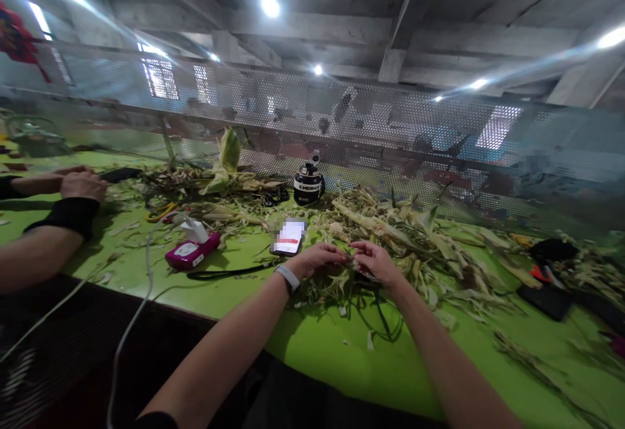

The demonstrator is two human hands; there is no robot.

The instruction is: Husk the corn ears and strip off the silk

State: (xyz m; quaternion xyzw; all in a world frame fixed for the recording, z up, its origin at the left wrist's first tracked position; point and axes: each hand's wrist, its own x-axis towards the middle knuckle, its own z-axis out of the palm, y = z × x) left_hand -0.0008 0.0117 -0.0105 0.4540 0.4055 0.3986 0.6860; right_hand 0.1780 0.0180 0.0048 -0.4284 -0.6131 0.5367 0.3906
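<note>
My left hand (pixel 319 258) and my right hand (pixel 375 263) meet over the green table (pixel 317 351), fingertips almost touching. Both are closed in a pinch on something thin and small, too blurred to name; it may be a strip of corn husk. The left wrist wears a pale band (pixel 288 277). Beneath and around the fingers lie loose corn husks (pixel 336 289), with a long dark strand (pixel 383 315) hanging toward the table's front edge. A larger heap of corn husks (pixel 385 217) spreads behind and to the right of my right hand.
A lit phone (pixel 289 236), a black bottle (pixel 307 185) and a purple power strip (pixel 193 251) with a white plug stand left and ahead. More husks (pixel 229 175) lie behind. Another person's hands (pixel 83 183) rest at left. A perforated screen (pixel 342 123) borders the back.
</note>
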